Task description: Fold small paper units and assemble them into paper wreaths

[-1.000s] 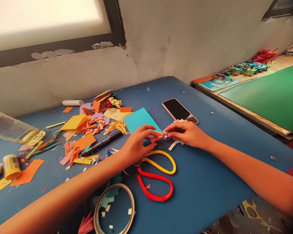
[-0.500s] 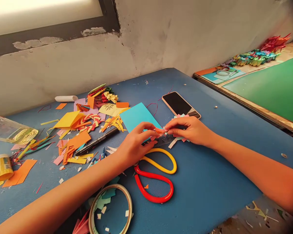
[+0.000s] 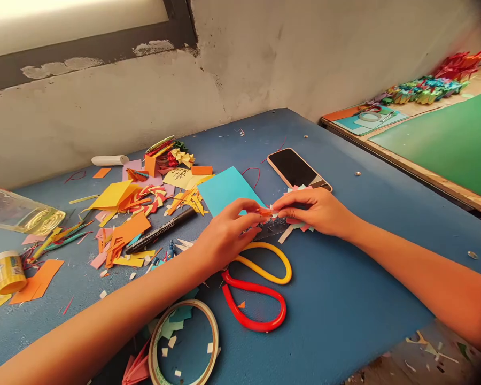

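Between my two hands is a small folded orange-pink paper piece (image 3: 268, 212). My left hand (image 3: 234, 232) pinches its left end, fingertips closed. My right hand (image 3: 315, 211) pinches the other end, thumb and fingers together. Pink and white paper strips (image 3: 289, 231) poke out around and under the right hand; the fingers cover part of them. Under the hands lies a clear ruler-like strip (image 3: 273, 230), partly hidden. Scissors (image 3: 282, 267) with one yellow and one red handle rest just below my left hand, blades out of sight. A blue paper sheet (image 3: 230, 190) lies behind the hands.
A phone (image 3: 292, 167) lies beyond my right hand. To the left are a black marker (image 3: 162, 231), scattered paper scraps (image 3: 130, 232), a yellow glue jar (image 3: 10, 272) and a tipped clear container (image 3: 20, 208). A tape roll (image 3: 214, 347) sits near my left forearm.
The view has shifted slightly. Both hands stay at the same place with the paper piece between them; the fingers of my left hand have moved a little.
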{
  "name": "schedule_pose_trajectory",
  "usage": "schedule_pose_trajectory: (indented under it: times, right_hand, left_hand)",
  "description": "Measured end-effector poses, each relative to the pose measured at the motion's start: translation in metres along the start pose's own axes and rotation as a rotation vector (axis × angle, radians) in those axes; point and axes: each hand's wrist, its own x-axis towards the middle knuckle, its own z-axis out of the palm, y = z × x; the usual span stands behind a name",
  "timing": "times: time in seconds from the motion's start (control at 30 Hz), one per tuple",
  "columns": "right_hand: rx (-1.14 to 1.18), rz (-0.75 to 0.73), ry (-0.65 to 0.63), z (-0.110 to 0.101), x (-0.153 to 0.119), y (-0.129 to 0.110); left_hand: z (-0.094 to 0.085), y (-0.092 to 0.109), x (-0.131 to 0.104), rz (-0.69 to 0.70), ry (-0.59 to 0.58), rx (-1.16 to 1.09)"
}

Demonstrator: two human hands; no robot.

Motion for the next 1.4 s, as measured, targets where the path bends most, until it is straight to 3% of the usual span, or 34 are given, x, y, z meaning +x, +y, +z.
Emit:
schedule_pose_trajectory:
  times: [0.5, 0.7, 0.97, 1.13, 1.23, 1.4]
  right_hand:
    - [0.008, -0.066, 0.108, 0.004, -0.001, 0.002]
    - [0.009, -0.138, 0.123, 0.003, -0.002, 0.0]
    - [0.145, 0.016, 0.178, 0.001, -0.003, 0.0]
    - [0.202, 0.04, 0.169, -0.001, -0.003, 0.002]
    - [0.192, 0.026, 0.145, 0.0, -0.004, 0.003]
    - [0.141, -0.036, 0.123, 0.001, -0.006, 0.001]
  left_hand:
    - [0.009, 0.005, 0.01, 0.001, 0.121, -0.036]
    - [0.011, 0.006, 0.012, -0.168, 0.1, -0.311]
    - [0.006, 0.016, 0.015, -0.418, 0.139, -0.607]
    - [0.008, 0.017, 0.02, -0.619, 0.155, -0.82]
    - [0.01, 0.015, 0.02, -0.643, 0.113, -0.866]
    - [0.012, 0.015, 0.018, -0.583, 0.156, -0.821]
